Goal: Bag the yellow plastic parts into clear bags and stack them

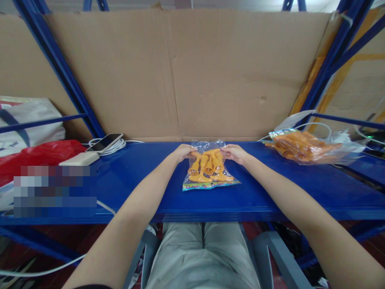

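A clear plastic bag (pixel 209 166) with several orange plastic pieces inside lies in front of me; the pieces have flared, hollow ends, and I cannot tell what they are. Its near edge carries a colourful printed strip. My left hand (pixel 184 152) pinches the bag's far left side, fingers closed on the film. At the far right side my right hand (pixel 234 153) grips the same bag between thumb and fingers. The bag rests on or just above the blue shelf top (pixel 138 172); which one is unclear.
More bagged orange pieces (pixel 300 145) lie at the right. To the left are a phone (pixel 105 142) on a coiled white cable, a white box (pixel 80 159) and a red plastic bag (pixel 57 150). A cardboard panel (pixel 192 76) stands behind, between blue posts.
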A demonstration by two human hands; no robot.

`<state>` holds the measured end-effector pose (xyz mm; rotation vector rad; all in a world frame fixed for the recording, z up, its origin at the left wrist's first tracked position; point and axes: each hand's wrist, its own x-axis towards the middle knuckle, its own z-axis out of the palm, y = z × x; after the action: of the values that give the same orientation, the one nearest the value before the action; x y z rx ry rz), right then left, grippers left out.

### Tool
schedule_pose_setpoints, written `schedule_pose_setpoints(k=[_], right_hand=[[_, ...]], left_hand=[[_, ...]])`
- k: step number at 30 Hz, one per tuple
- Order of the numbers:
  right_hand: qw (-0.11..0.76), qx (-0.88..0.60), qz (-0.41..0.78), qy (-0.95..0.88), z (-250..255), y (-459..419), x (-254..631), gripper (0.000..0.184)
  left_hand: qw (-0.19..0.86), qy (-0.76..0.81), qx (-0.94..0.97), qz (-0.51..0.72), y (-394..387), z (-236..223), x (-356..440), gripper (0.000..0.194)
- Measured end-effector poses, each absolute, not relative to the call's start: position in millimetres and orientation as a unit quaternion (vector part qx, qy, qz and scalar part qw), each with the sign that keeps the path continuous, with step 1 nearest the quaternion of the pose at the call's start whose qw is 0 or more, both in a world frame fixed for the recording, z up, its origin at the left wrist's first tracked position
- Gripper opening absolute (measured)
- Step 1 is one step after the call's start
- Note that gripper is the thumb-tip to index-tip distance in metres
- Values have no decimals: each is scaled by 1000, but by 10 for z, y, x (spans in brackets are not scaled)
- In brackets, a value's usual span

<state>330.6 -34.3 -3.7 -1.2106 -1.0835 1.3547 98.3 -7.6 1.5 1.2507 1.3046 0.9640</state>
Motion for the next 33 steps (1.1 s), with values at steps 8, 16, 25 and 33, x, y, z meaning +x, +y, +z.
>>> schedule_pose_setpoints(k=[8,16,25,33], right_hand=[[493,-485,562,-453,-92,-272,3374,23],[495,-485,545,-473,-60,-318,3370,22],[529,-485,503,-482,-100,-274,3328,28],[504,-485,426,-574,-174,-144,3357,31]], left_hand=[[523,524,535,406,-70,4,955,13],[552,465,585,370,-58,-19,777,25],[451,513,594,424,-60,-10,911,25],[357,512,620,476,139,-125,965,27]])
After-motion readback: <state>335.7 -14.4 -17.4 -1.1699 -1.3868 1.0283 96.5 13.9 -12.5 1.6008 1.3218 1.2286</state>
